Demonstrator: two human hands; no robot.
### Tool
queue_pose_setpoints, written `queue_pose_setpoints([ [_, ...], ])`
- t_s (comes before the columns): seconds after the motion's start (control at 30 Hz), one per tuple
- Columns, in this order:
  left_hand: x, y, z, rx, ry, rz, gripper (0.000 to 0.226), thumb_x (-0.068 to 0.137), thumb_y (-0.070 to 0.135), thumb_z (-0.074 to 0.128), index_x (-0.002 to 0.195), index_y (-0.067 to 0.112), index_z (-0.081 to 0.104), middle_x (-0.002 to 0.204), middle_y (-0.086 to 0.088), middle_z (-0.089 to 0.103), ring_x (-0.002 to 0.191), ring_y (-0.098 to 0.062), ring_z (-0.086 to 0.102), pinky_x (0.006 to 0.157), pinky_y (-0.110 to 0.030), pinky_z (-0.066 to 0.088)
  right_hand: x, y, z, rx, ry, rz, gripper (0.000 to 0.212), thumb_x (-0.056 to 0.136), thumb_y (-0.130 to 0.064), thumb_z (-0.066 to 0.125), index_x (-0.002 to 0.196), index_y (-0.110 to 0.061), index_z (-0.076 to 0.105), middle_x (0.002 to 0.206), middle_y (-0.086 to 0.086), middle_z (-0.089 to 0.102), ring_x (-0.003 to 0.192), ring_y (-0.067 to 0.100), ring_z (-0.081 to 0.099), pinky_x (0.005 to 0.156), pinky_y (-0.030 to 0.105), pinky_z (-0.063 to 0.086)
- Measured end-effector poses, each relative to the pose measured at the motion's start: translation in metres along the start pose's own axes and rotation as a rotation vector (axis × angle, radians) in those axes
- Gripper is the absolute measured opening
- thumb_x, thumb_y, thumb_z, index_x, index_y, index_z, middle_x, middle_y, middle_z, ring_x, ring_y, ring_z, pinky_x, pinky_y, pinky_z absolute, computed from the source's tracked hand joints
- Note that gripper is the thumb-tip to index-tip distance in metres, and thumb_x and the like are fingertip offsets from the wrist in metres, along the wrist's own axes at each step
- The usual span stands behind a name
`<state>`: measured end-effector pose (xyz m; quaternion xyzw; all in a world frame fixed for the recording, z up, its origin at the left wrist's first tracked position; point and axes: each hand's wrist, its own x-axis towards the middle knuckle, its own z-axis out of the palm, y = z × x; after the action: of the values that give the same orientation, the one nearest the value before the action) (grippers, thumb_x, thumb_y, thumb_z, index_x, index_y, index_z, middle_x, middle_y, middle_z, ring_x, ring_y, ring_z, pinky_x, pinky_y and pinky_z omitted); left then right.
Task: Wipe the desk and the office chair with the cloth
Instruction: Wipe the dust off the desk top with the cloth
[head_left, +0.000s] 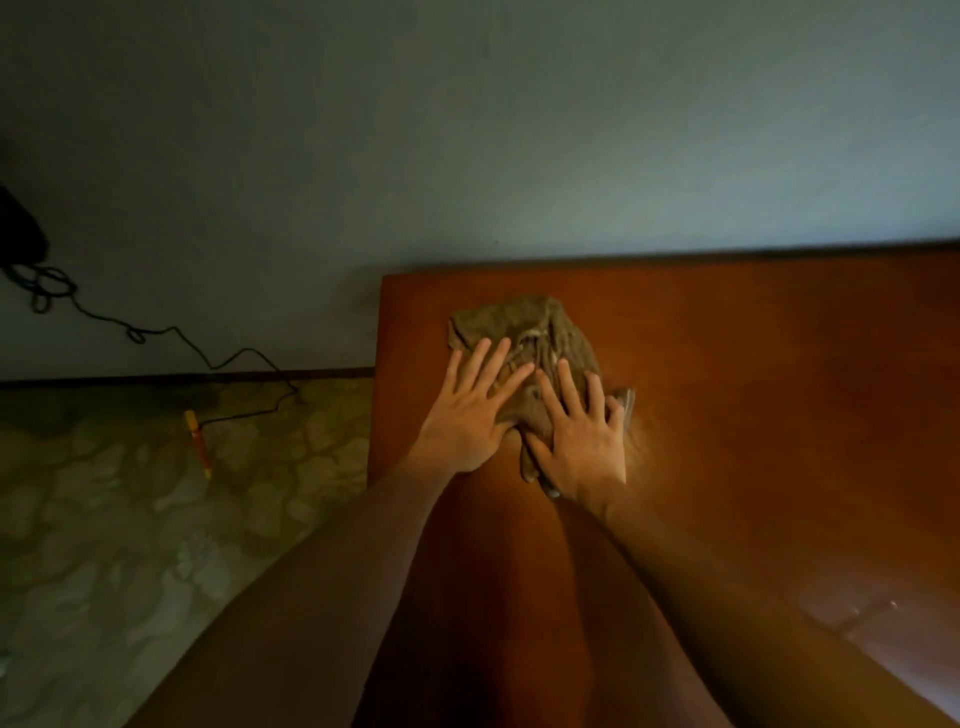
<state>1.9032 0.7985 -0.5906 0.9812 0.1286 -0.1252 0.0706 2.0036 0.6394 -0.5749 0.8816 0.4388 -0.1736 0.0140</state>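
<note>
Both palms down, left hand (470, 418) and right hand (582, 441) flat, fingers spread straight, pressing crumpled brown cloth (524, 332), reddish-brown wooden desk (753, 415) near its left edge

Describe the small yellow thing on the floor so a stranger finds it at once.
Look left of the wooden desk, on the mottled floor near the wall. A slim stick lies there beside the end of the black cable, the only bright yellow-and-red thing.

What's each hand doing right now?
Left hand: open, fingers flat, pressing the cloth on the desk.
Right hand: open, flat on the cloth.
</note>
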Motion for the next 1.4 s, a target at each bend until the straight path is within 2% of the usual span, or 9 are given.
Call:
queue_pose_setpoints([
  [0.13,-0.074,0.013,0.017,-0.047,-0.04,-0.059,0.076,0.102,0.049,0.04,0.159,0.034,-0.008,0.167,-0.006,-0.019,0.152,-0.029,-0.023,0.123,-0.056,-0.006,-0.055,-0.032,0.023,-0.008,-0.022,-0.036,0.087,0.095,-0.066,0.038,0.16,-0.027,-0.005,0.168,0.003,-0.005,0.152,0.038,0.008,0.114,0.054,0.026],
  [0.27,-0.138,0.013,0.037,-0.074,0.034,-0.059,0.075,0.095,0.046,0.044,0.161,0.029,0.012,0.169,-0.01,0.002,0.155,-0.034,-0.004,0.122,-0.06,0.009,-0.099,-0.064,0.046,0.014,-0.059,-0.068,0.089,0.092,-0.065,0.042,0.16,-0.027,-0.003,0.168,0.005,-0.004,0.152,0.039,0.009,0.114,0.056,0.026],
  [0.37,-0.172,0.013,0.046,-0.085,0.026,-0.097,0.08,0.091,0.043,0.051,0.16,0.029,0.015,0.169,-0.009,0.004,0.155,-0.034,0.0,0.121,-0.062,0.013,-0.12,-0.087,0.058,0.042,-0.073,-0.083,0.094,0.088,-0.063,0.052,0.16,-0.027,0.005,0.168,0.006,0.004,0.149,0.041,0.017,0.111,0.058,0.031],
  [0.6,-0.237,0.019,0.065,-0.111,-0.004,-0.218,0.09,0.09,0.045,0.05,0.161,0.028,-0.002,0.168,-0.015,0.003,0.154,-0.038,0.002,0.12,-0.061,0.018,-0.152,-0.12,0.075,0.091,-0.087,-0.196,0.089,0.088,-0.059,0.051,0.16,-0.026,0.011,0.167,0.008,0.013,0.146,0.042,0.022,0.107,0.061,0.034],
  [0.73,-0.256,0.03,0.065,-0.111,-0.028,-0.292,0.077,0.094,0.05,0.036,0.162,0.024,0.009,0.168,-0.017,0.003,0.154,-0.039,0.001,0.12,-0.063,0.018,-0.159,-0.12,0.071,0.069,-0.102,-0.28,0.084,0.091,-0.058,0.049,0.16,-0.025,0.015,0.167,0.007,0.014,0.145,0.04,0.024,0.107,0.057,0.037],
  [0.83,-0.252,0.034,0.061,-0.099,-0.056,-0.306,0.076,0.093,0.053,0.033,0.161,0.024,0.012,0.167,-0.017,0.006,0.154,-0.04,0.003,0.119,-0.063,0.018,-0.157,-0.111,0.065,0.034,-0.131,-0.291,0.085,0.09,-0.056,0.055,0.16,-0.026,0.017,0.167,0.005,0.014,0.144,0.036,0.026,0.107,0.052,0.04],
  [1.07,-0.196,0.045,0.045,-0.086,-0.068,-0.227,0.074,0.094,0.055,0.036,0.161,0.028,0.018,0.168,-0.013,0.006,0.155,-0.037,0.003,0.121,-0.062,0.011,-0.141,-0.077,0.05,0.038,-0.109,-0.144,0.082,0.091,-0.058,0.043,0.16,-0.026,0.013,0.168,0.002,0.009,0.151,0.033,0.017,0.114,0.051,0.031],
  [1.3,-0.096,0.067,0.025,-0.107,-0.099,-0.142,0.074,0.099,0.059,0.033,0.158,0.039,-0.008,0.166,-0.003,-0.022,0.151,-0.028,-0.027,0.121,-0.057,-0.009,-0.101,-0.005,0.03,0.064,-0.051,-0.031,0.086,0.092,-0.058,0.05,0.16,-0.027,0.007,0.168,0.001,-0.001,0.154,0.031,0.003,0.122,0.05,0.016],
  [1.4,-0.046,0.091,0.013,-0.08,-0.095,-0.145,0.073,0.094,0.068,0.014,0.158,0.041,-0.009,0.166,-0.002,-0.022,0.151,-0.027,-0.027,0.121,-0.057,-0.009,-0.077,0.045,0.019,0.067,-0.044,-0.03,0.086,0.094,-0.06,0.049,0.161,-0.028,0.006,0.168,0.001,-0.003,0.154,0.03,-0.001,0.123,0.051,0.013],
])
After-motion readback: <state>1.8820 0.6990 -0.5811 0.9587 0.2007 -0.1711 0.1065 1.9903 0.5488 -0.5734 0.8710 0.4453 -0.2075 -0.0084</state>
